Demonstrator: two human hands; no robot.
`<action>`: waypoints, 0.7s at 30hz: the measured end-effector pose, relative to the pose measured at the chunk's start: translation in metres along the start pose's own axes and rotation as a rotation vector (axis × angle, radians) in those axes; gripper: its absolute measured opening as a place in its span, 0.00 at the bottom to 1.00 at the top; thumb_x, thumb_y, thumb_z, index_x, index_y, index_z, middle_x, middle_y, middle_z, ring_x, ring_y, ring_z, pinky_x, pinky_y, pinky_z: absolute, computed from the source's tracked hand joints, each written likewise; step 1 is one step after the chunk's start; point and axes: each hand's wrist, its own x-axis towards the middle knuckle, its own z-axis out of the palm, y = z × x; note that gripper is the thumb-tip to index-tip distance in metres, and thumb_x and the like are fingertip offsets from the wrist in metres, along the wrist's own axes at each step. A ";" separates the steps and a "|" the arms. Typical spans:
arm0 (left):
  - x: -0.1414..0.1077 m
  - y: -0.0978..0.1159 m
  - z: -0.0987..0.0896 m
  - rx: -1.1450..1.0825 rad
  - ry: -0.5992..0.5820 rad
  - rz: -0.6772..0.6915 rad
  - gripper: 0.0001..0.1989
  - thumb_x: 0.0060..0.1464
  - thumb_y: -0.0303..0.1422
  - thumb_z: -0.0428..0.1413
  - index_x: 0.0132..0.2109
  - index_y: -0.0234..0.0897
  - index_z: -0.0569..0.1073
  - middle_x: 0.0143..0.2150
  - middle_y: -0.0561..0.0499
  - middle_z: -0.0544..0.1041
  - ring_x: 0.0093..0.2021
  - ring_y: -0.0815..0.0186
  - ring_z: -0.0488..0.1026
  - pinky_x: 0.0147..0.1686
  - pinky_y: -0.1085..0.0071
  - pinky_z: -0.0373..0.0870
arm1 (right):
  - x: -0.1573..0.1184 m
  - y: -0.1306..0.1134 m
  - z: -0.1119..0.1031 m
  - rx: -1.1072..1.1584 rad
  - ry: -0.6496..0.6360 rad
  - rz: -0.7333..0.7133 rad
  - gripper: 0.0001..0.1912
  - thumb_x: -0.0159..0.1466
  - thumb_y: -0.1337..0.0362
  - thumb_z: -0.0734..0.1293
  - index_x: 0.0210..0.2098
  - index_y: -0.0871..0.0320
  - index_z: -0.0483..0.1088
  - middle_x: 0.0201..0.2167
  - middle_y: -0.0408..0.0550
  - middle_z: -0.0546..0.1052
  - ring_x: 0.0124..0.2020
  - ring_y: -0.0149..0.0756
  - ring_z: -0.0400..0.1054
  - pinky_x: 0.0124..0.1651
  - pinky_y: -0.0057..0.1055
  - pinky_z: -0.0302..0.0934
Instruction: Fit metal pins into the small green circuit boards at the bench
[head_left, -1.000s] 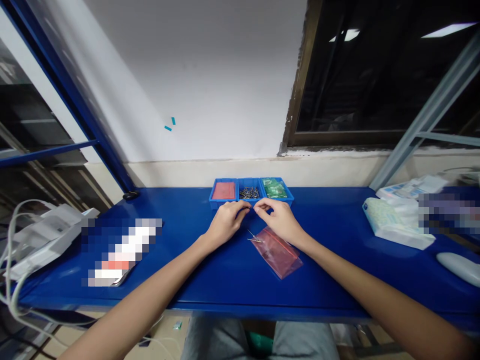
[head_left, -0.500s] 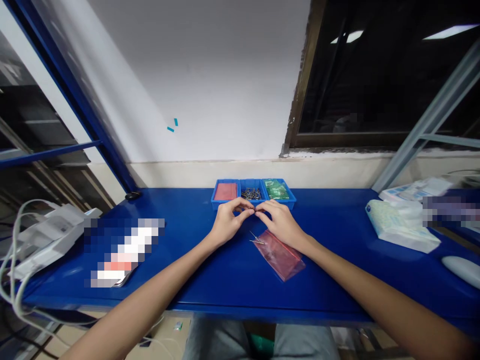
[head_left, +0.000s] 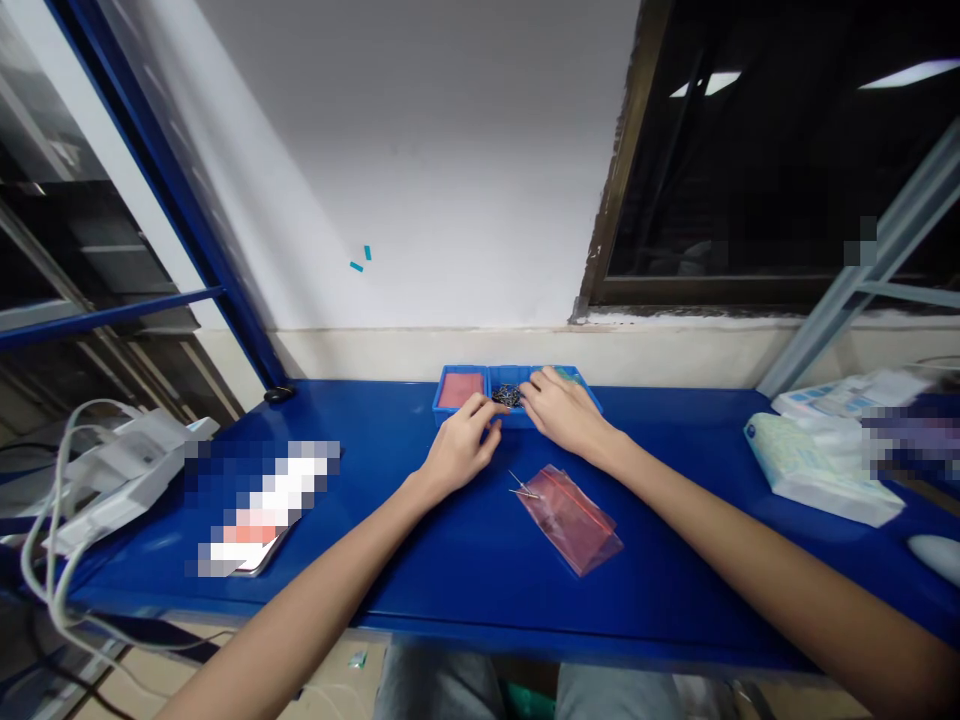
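Note:
My left hand (head_left: 465,445) is in front of the blue bins, its fingers bent and thumb apart, with nothing visible between them. My right hand (head_left: 566,412) reaches over the bins from the right, fingers loosely spread and bent, fingertips at the small metal screw-like parts (head_left: 507,395) in the middle bin. It hides most of the green packets (head_left: 571,377) in the right bin. Pink bags (head_left: 461,388) fill the left bin. Nearer me, a pink zip bag (head_left: 570,520) lies on the table, with a few thin metal pieces (head_left: 527,492) at its upper left corner.
On the blue table (head_left: 405,580) at left are a white power strip with cables (head_left: 127,490) and a blurred-out flat object (head_left: 262,515). A tissue pack (head_left: 825,475) and a white rounded object (head_left: 936,558) are at right. A wall stands behind the bins.
My hands, which met fingertip to fingertip in front of the bins, have come apart. The right moved up over the bins; the left loosened its pinch. The view shifted slightly.

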 end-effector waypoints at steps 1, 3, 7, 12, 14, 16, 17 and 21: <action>0.000 -0.001 -0.001 0.026 -0.027 -0.009 0.11 0.64 0.26 0.49 0.50 0.36 0.72 0.44 0.47 0.72 0.39 0.65 0.73 0.42 0.68 0.72 | -0.009 -0.006 -0.003 0.042 0.019 0.006 0.12 0.72 0.66 0.58 0.40 0.61 0.72 0.38 0.56 0.75 0.47 0.45 0.65 0.41 0.35 0.59; -0.001 0.000 0.000 0.086 -0.095 -0.028 0.09 0.65 0.26 0.49 0.48 0.37 0.72 0.44 0.47 0.73 0.39 0.65 0.73 0.41 0.69 0.72 | -0.030 -0.018 -0.007 0.137 0.010 0.021 0.13 0.73 0.64 0.57 0.41 0.59 0.72 0.38 0.53 0.76 0.46 0.43 0.66 0.44 0.34 0.60; -0.004 0.004 0.004 0.275 -0.250 -0.027 0.09 0.66 0.28 0.47 0.48 0.37 0.71 0.44 0.47 0.73 0.39 0.64 0.74 0.37 0.70 0.72 | -0.054 -0.033 0.000 0.220 -0.121 0.060 0.14 0.72 0.64 0.57 0.36 0.58 0.73 0.35 0.51 0.77 0.42 0.41 0.68 0.41 0.33 0.59; -0.007 0.008 0.011 0.486 -0.423 0.069 0.07 0.66 0.28 0.47 0.44 0.35 0.71 0.42 0.46 0.72 0.41 0.61 0.73 0.35 0.69 0.73 | -0.053 -0.029 0.012 0.403 -0.210 0.196 0.10 0.70 0.64 0.62 0.35 0.57 0.73 0.35 0.47 0.78 0.37 0.37 0.70 0.38 0.30 0.56; -0.007 0.009 0.012 0.516 -0.445 0.092 0.07 0.66 0.28 0.47 0.45 0.36 0.70 0.43 0.46 0.71 0.41 0.61 0.73 0.36 0.69 0.73 | -0.052 -0.026 0.013 0.453 -0.218 0.227 0.10 0.70 0.64 0.62 0.35 0.57 0.74 0.34 0.47 0.78 0.35 0.35 0.70 0.37 0.29 0.56; -0.007 0.009 0.013 0.528 -0.455 0.114 0.08 0.67 0.28 0.47 0.47 0.36 0.70 0.44 0.45 0.71 0.42 0.61 0.72 0.36 0.69 0.73 | -0.052 -0.023 0.013 0.460 -0.212 0.209 0.10 0.70 0.64 0.62 0.36 0.57 0.74 0.35 0.47 0.78 0.37 0.36 0.70 0.39 0.30 0.56; -0.007 0.009 0.013 0.528 -0.459 0.125 0.08 0.67 0.28 0.46 0.47 0.36 0.70 0.44 0.45 0.71 0.43 0.61 0.72 0.36 0.70 0.73 | -0.052 -0.022 0.014 0.459 -0.206 0.191 0.10 0.70 0.65 0.61 0.37 0.57 0.74 0.36 0.48 0.79 0.38 0.37 0.70 0.40 0.30 0.57; -0.007 0.009 0.010 0.468 -0.450 0.145 0.10 0.67 0.28 0.46 0.49 0.36 0.70 0.44 0.46 0.71 0.44 0.61 0.72 0.37 0.70 0.73 | -0.054 -0.010 0.021 0.492 -0.180 0.112 0.13 0.72 0.66 0.58 0.40 0.57 0.74 0.39 0.49 0.79 0.41 0.38 0.72 0.44 0.31 0.58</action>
